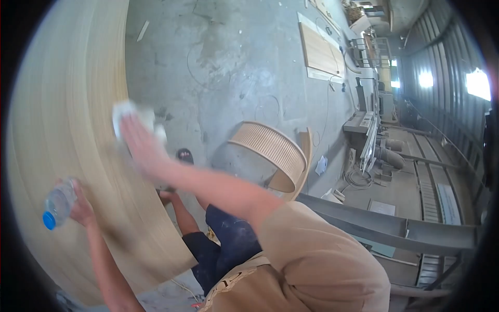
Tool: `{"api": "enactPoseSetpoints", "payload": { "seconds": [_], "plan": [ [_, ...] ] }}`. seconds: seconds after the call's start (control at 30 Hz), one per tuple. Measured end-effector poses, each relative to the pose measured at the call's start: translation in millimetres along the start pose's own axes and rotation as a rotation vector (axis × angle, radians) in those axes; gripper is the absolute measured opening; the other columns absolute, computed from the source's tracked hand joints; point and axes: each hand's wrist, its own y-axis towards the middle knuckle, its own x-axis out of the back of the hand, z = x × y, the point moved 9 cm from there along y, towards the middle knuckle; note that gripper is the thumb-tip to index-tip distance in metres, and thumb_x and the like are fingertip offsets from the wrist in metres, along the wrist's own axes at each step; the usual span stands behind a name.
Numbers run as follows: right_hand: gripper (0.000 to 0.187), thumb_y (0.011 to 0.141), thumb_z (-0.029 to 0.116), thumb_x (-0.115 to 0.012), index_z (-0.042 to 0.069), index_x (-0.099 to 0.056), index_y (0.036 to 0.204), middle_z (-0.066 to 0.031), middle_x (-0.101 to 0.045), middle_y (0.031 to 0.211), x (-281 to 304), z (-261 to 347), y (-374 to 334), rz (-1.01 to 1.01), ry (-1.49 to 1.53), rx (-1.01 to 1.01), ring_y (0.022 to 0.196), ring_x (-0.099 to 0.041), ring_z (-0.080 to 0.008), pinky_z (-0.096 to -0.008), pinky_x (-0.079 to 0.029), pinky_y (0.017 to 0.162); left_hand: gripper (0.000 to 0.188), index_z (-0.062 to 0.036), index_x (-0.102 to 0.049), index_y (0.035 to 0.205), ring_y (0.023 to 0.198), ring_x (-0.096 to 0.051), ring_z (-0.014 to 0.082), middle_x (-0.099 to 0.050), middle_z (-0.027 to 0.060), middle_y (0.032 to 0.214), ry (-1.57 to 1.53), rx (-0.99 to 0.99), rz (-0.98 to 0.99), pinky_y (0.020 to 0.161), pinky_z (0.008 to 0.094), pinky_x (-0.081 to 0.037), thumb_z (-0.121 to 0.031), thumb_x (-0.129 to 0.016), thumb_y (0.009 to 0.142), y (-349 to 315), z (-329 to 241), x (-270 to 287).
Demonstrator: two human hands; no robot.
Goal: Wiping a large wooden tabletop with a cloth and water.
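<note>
The left hand grips a bottle; at its one o'clock, the right hand holds a white cloth over a wooden board.

Glaring from 2 large bright patches, upper right. Blurred at the right hand; bent toward dark edges.

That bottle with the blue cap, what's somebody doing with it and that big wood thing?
A person's left hand holds the clear bottle over a wide wooden board, its blue cap on and pointing away from the hand. The right hand, blurred, has a white cloth at the board's edge. A curved, slatted wooden piece rests on the grey floor.
</note>
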Motion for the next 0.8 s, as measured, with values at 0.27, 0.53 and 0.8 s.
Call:
{"api": "enactPoseSetpoints", "payload": {
  "seconds": [0.27, 0.53, 0.8],
  "plan": [
    [0.083, 0.076, 0.02, -0.073, -0.009, -0.044, 0.148, -0.0268, -0.043, 0.157, 12.1, 10.3, -28.2, 0.105, -0.025, 0.135, 0.148, -0.041, -0.0418, -0.0513, -0.031, 0.124, 0.057, 0.0035, -0.057, 0.138, 0.126, -0.061, 0.0303, -0.064, 0.0158, 0.138, -0.205, 0.111, -0.022, 0.112, 0.0435, -0.045, -0.027, -0.078, 0.095, 4.1, -5.2, -18.5],
    [0.07, 0.088, 0.03, -0.071, -0.005, -0.051, 0.144, -0.0248, -0.05, 0.153, 21.9, -43.3, 109.6, -0.171, -0.086, 0.174, 0.146, -0.043, -0.0401, -0.0522, -0.031, 0.121, 0.05, -0.0089, -0.061, 0.139, 0.132, -0.056, 0.0364, -0.066, 0.0142, 0.137, 0.143, -0.09, -0.03, 0.121, 0.0493, -0.031, -0.033, -0.073, 0.097, -22.9, 38.3, -19.8],
    [0.073, 0.079, 0.016, -0.066, 0.001, -0.047, 0.148, -0.0159, -0.054, 0.145, -15.9, 89.3, -192.4, 0.594, 0.102, 0.223, 0.135, -0.053, -0.0325, -0.0487, -0.038, 0.115, 0.058, -0.0066, -0.073, 0.114, 0.118, -0.059, 0.0378, -0.071, 0.0121, 0.122, 0.114, -0.003, -0.009, 0.107, 0.0534, -0.041, -0.06, -0.07, 0.091, 17.2, -51.5, -5.2]
  ]
}}
